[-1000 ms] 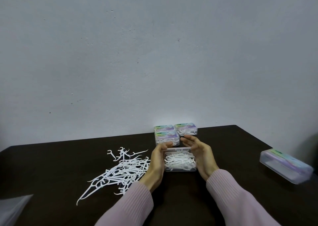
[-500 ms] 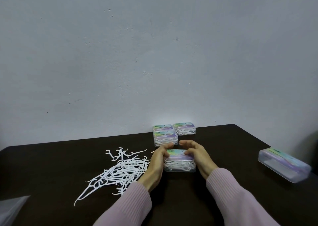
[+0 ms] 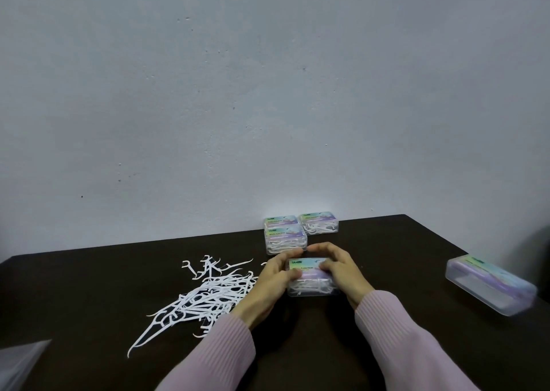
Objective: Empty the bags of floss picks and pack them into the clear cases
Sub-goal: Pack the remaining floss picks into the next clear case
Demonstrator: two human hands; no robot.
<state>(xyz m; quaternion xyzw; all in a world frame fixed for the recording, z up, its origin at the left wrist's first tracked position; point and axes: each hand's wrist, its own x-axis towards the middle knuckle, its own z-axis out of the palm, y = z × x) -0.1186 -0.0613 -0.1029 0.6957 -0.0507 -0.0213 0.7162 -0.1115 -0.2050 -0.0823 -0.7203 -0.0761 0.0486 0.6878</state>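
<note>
Nearest me, my left hand (image 3: 275, 277) and right hand (image 3: 342, 271) grip a filled clear case (image 3: 309, 283) from either side, thumbs curled on its closed lid, on the dark table (image 3: 89, 286). Left: loose floss picks (image 3: 205, 295). Right: an empty case (image 3: 491, 283). Beyond: packed cases (image 3: 300, 231) by the wall (image 3: 268, 92).

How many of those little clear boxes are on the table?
5: one case held in both hands, two stacked plus one by the wall, one far right. More could be hidden.
</note>
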